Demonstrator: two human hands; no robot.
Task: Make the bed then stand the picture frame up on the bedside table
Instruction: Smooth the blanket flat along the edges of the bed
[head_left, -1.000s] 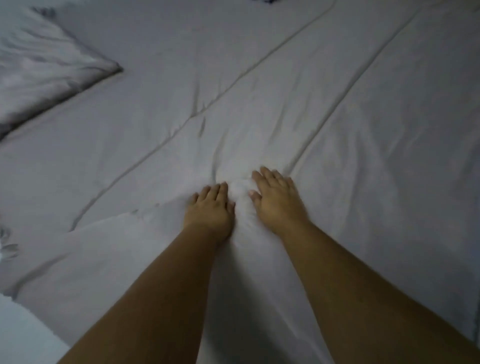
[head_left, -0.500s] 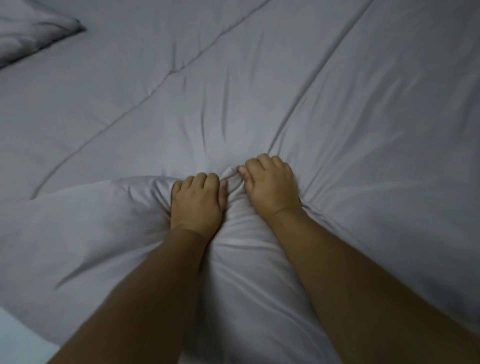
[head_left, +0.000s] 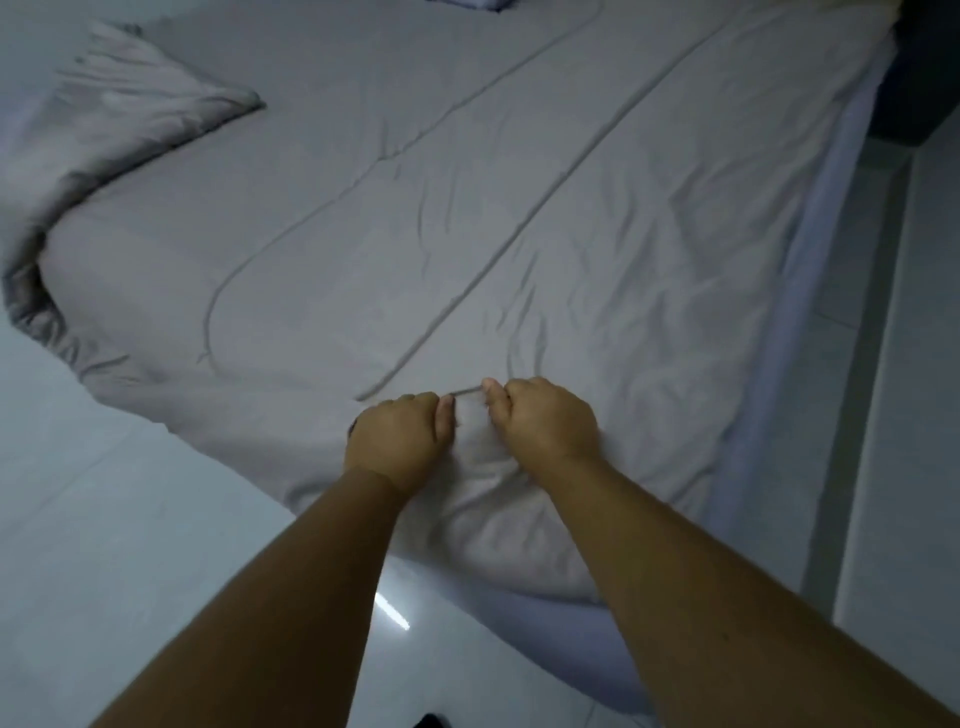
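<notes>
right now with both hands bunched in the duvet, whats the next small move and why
Probably tug the duvet toward you and slightly right: both the left hand and right hand grip its near edge, creases fan out beyond them, and a strip of blue sheet shows uncovered on the right.

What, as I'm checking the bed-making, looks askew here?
The grey duvet is askew: its left corner is flipped back in a bunched fold, and its near corner is crumpled where the left hand and right hand grip it.
</notes>
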